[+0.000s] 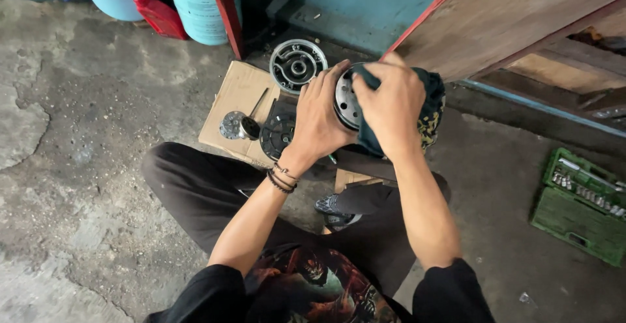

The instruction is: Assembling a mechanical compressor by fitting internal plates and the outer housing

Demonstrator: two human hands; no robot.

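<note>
The person sits cross-legged on the concrete floor, both hands raised over the lap. The left hand has its grip clamped on a round metal pulley disc, fingers wrapped over its rim. The right hand presses a dark green rag against the disc's other side, its grip closed on the cloth. The disc is held in the air, just above a flattened piece of cardboard. On the cardboard, at nine o'clock from the disc, lie a black round plate and a small shiny metal part. At eleven o'clock lies a silver ringed hub. Well apart at four o'clock, an open green socket set case lies on the floor. At the far eleven o'clock stand pale blue gas cylinders beside a red container.
</note>
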